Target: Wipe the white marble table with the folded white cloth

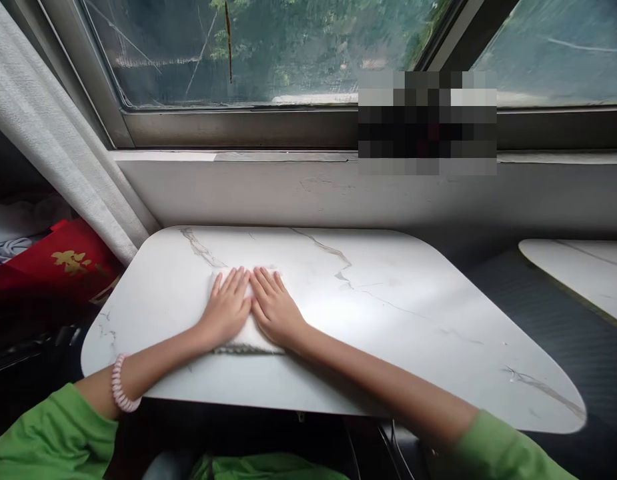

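Note:
A folded white cloth (251,338) lies flat on the white marble-patterned table (388,293), left of its middle. My left hand (227,303) rests palm down on the cloth's left part, fingers stretched out and pointing away from me. Beside it, my right hand (274,303) lies flat on the right part, its fingers extended too. The two hands sit close together, thumbs almost meeting. Between them and below, some of the cloth shows, with a greyish edge toward me; the rest is hidden under my palms.
Behind the table rise a pale wall (228,190) and a window (268,53). A light curtain (53,127) hangs at the left, near a red bag (63,267) with gold print. Another marble-patterned tabletop (588,267) stands at the right. A blurred patch covers part of the sill.

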A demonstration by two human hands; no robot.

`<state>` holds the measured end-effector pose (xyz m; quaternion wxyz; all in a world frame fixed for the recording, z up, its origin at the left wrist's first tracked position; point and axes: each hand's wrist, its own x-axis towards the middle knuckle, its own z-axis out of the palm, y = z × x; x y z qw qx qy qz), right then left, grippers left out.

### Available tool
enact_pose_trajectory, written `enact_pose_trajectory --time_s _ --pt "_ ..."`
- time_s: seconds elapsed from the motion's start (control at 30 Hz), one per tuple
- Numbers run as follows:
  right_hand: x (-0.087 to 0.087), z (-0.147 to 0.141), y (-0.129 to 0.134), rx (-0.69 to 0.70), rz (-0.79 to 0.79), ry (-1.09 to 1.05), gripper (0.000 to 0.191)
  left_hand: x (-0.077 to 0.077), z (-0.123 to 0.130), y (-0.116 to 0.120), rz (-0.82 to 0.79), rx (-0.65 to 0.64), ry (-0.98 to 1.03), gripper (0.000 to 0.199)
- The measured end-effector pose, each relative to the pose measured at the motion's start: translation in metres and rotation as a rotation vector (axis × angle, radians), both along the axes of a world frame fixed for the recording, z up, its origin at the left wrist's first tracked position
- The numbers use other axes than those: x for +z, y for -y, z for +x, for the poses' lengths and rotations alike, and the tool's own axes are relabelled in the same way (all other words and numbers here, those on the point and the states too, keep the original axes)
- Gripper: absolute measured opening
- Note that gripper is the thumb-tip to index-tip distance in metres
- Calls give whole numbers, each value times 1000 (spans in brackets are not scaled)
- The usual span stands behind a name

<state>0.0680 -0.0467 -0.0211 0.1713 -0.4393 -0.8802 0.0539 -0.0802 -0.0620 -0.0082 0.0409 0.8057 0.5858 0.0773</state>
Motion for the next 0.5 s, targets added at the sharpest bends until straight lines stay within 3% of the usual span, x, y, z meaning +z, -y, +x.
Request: enact_pose_trajectory --time_s 0.1,0.27,0.37,0.5 --pt "2 -31 -50 -30 2 -9 54 1 -25 -53 52 61 -13 53" --pt "1 -76 -122 -111 11 -63 54 3 -67 -134 20 13 -65 52" --pt "-1 -90 -150 -110 1 -111 51 3 -82 -162 45 14 -48 51" --pt "-2 -95 -167 -114 -22 -158 49 3 -86 -176 86 54 -27 48"
